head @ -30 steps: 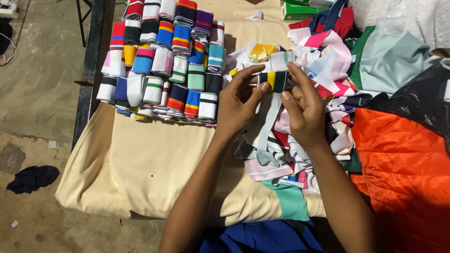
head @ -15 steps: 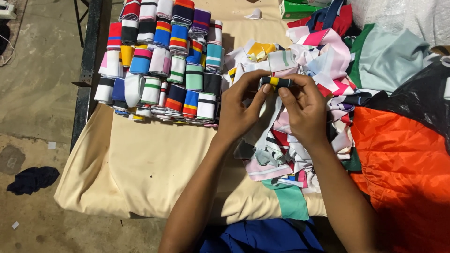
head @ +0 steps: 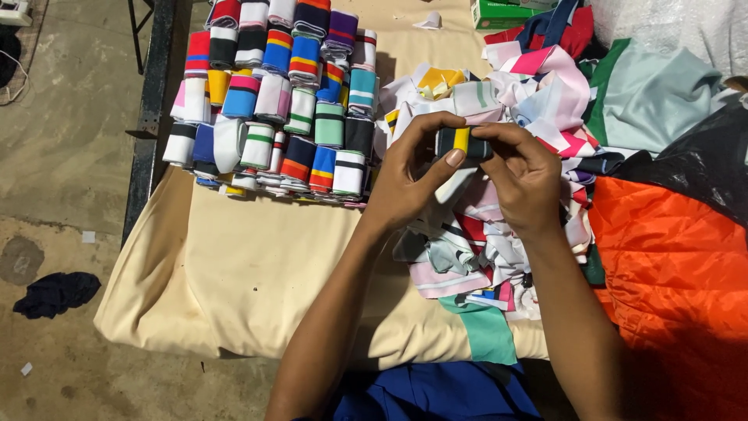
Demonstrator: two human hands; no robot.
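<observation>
Two hands share one dark rolled fabric band with a yellow stripe point(head: 463, 143) | left hand point(head: 409, 175) pinching its left end | right hand point(head: 523, 175) gripping its right end | band raised over loose heap of mixed cloth strips point(head: 499, 234), right of the rows of folded striped bands point(head: 280, 101) on the cream cloth-covered table point(head: 257, 273)

Bright, even overhead light, soft shadows beneath the forearms, sharp focus throughout.

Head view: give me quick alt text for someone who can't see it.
Two bare hands, left hand and right hand, together pinch a small dark folded strip with a yellow band above a loose heap of striped fabric pieces. To the left, neat rows of folded striped strips lie on a cream cloth.
</observation>
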